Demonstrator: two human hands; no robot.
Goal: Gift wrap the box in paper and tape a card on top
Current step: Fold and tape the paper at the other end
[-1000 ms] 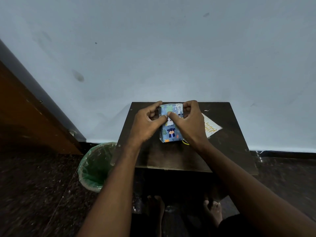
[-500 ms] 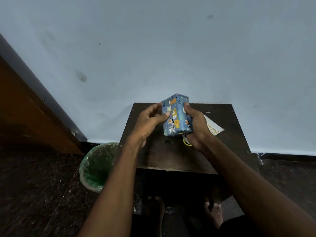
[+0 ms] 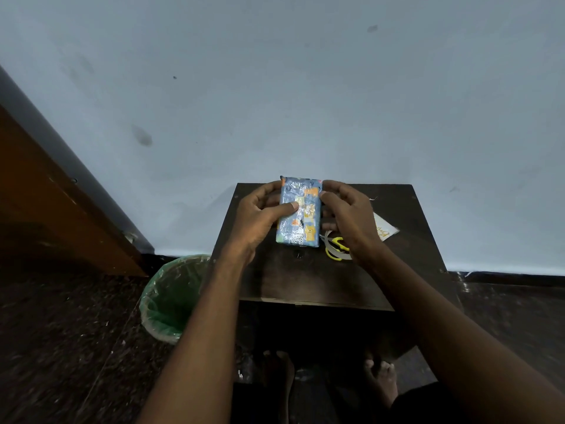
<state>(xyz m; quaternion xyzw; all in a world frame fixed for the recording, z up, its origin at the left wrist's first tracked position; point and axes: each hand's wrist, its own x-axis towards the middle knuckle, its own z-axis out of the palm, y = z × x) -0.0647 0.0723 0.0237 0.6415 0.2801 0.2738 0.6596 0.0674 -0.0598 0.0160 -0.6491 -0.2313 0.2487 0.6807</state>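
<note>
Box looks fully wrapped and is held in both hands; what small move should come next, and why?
Probably set the wrapped box flat on the table and free the right hand. The card lies untaped beside that hand, and the left hand alone can steady the box.

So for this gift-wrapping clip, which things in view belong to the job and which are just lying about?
Job:
- small box in blue animal-print paper, held by left hand and right hand
- white card with gold lettering
- yellow-handled scissors
- dark wooden table

Lying about:
- round bin with green liner
- brown wooden door
</note>
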